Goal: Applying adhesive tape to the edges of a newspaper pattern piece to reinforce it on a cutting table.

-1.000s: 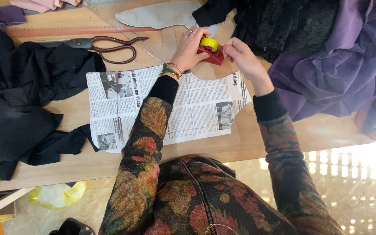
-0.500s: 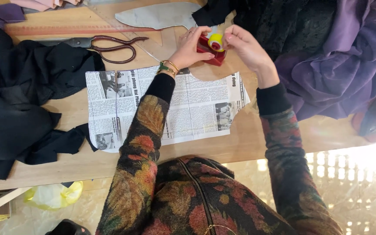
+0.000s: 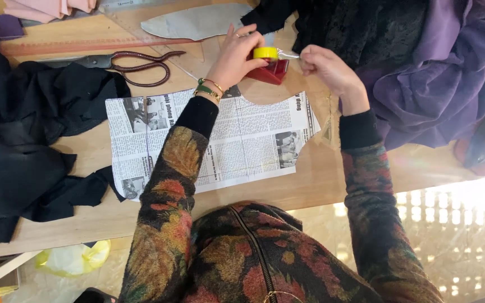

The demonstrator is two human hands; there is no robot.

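The left hand [image 3: 236,59] rests on a red tape dispenser [image 3: 269,70] that carries a yellow roll of tape [image 3: 265,53], fingers curled over the roll and thumb against its near side, so the hand is closed around the dispenser and pins it to the wooden table [image 3: 310,179]. The right hand [image 3: 325,70] sits just beside the dispenser on its right, thumb and fingertips pinched together on a short clear strip of tape [image 3: 288,55] that runs back to the roll (the strip is thin and shiny, hard to follow along its whole length). The dispenser stands at the far edge of a newspaper pattern piece [image 3: 220,140], which lies flat on the table with a curved cutout at its top edge, right below the dispenser. A green and gold bracelet [image 3: 209,90] circles the left wrist, and both arms wear dark floral sleeves with black cuffs. To the left of the hands lie large scissors [image 3: 136,64] with reddish-brown handles, near a long wooden ruler [image 3: 85,45] and a grey pattern piece [image 3: 197,21]. Black fabric [image 3: 23,134] is heaped across the left of the table, purple fabric [image 3: 439,84] spreads on the right with black lacy cloth [image 3: 360,28] beside it, and pink fabric [image 3: 51,8] shows at the top left corner.
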